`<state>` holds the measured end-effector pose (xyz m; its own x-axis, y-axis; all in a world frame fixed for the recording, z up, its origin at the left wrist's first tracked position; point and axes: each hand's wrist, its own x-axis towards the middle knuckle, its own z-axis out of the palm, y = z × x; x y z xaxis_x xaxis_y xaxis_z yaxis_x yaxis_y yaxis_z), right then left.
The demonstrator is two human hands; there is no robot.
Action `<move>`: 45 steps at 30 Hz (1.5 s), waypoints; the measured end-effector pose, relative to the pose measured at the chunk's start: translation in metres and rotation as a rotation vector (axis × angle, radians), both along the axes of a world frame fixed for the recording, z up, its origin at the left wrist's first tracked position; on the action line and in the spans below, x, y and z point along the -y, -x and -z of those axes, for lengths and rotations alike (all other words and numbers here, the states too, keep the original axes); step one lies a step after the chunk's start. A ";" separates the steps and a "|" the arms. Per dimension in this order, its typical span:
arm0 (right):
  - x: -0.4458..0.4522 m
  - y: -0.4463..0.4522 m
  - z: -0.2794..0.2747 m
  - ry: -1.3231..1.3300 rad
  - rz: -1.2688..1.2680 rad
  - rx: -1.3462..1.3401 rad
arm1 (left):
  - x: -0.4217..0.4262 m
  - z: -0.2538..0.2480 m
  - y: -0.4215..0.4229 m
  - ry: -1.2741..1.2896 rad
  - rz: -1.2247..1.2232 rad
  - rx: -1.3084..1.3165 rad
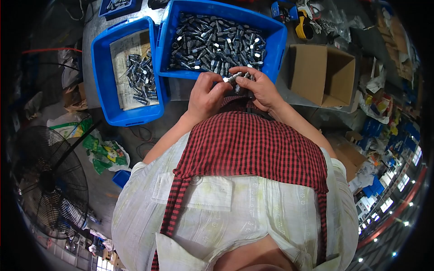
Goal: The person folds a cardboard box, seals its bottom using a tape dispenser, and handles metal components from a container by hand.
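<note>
My left hand (207,94) and my right hand (257,88) meet at the near edge of the large blue bin (274,38). Small metal parts (238,77) lie between them; my right hand's fingers are wrapped round some, and my left fingertips pinch the end of one. Many similar dark and silvery metal parts (217,43) fill the large bin. To its left, a smaller blue bin (105,77) holds a sheet of paper (121,90) with a smaller pile of metal parts (142,74) on it.
An open cardboard box (309,72) stands right of the large bin. Yellow tape or a similar yellow item (304,28) and plastic bags lie beyond it. A black fan (47,180) stands at the lower left, near a green and white sack (106,153).
</note>
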<state>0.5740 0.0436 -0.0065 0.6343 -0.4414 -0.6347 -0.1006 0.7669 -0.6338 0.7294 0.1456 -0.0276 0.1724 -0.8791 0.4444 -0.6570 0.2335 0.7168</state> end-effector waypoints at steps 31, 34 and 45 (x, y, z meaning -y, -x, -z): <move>0.226 0.380 0.025 0.484 -0.002 -0.172 | 0.173 0.015 0.296 -0.662 0.126 -0.358; 0.261 0.394 0.073 0.519 -0.292 -0.398 | 0.196 0.032 0.335 -0.823 0.080 -0.077; 0.239 0.345 0.203 1.193 -0.975 -0.485 | 0.203 0.045 0.360 -0.861 -0.061 -0.281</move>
